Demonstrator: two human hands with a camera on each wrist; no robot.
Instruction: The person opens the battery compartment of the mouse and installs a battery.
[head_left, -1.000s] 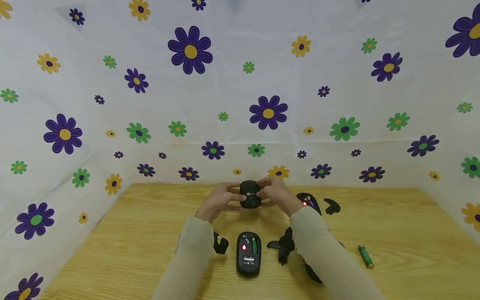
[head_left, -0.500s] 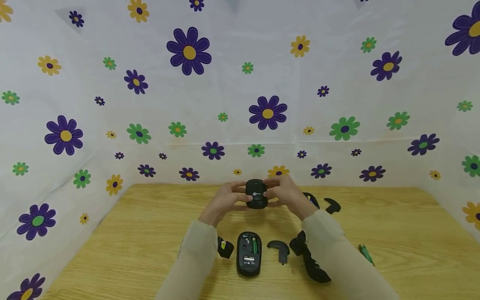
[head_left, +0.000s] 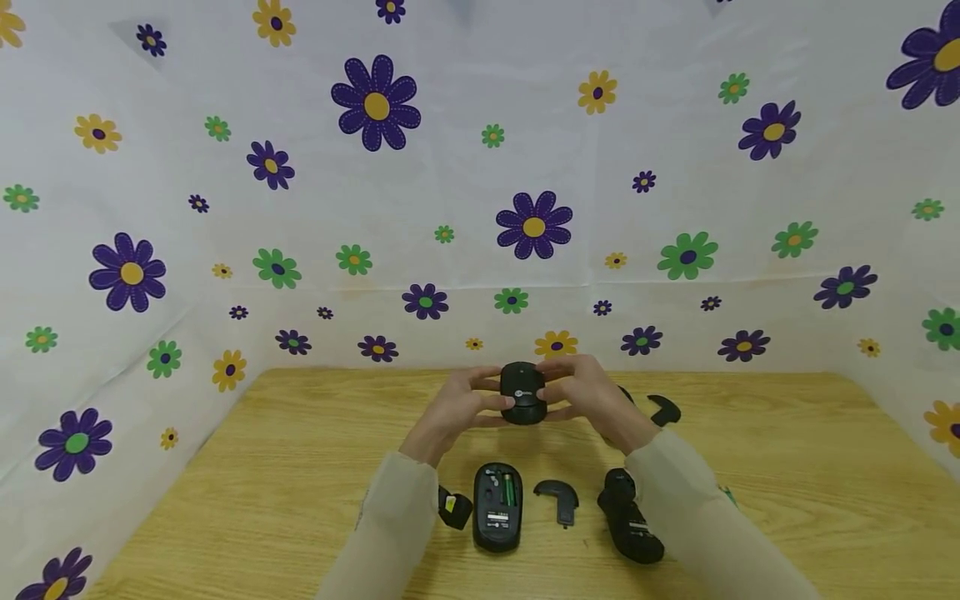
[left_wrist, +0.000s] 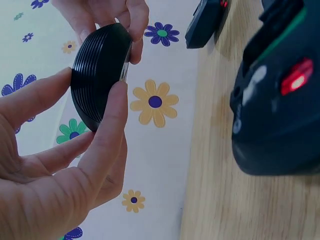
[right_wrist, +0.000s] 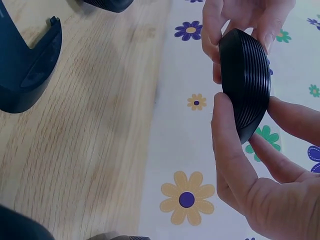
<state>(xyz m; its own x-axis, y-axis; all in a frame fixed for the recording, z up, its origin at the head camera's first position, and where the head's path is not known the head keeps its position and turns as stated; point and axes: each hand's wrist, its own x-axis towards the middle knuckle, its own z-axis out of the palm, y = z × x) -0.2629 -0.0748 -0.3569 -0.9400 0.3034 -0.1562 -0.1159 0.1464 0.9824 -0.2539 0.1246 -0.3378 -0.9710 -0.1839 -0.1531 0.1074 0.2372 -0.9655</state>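
A black computer mouse point(head_left: 522, 385) is held up off the table between both hands, its logo face visible in the head view. My left hand point(head_left: 459, 407) grips its left side with thumb and fingers, and my right hand point(head_left: 588, 396) grips its right side. Both wrist views show the ribbed edge of the held mouse point(left_wrist: 97, 75) pinched between fingertips. Below it, an upturned mouse point(head_left: 497, 510) lies with its battery compartment uncovered and a green battery inside. To its right are a curved black battery cover point(head_left: 558, 498) and another black mouse point(head_left: 630, 521), partly behind my right sleeve.
A small black piece with a yellow mark point(head_left: 453, 507) lies beside my left sleeve. Farther back on the right is another curved cover point(head_left: 665, 410). My right sleeve mostly hides a green battery point(head_left: 728, 495). A flowered cloth point(head_left: 420, 217) stands behind the wooden table point(head_left: 285, 483).
Both hands have shifted slightly right with the mouse, which has tilted to show more of its logo face. My right forearm has moved right, uncovering the curved cover and the neighbouring mouse.
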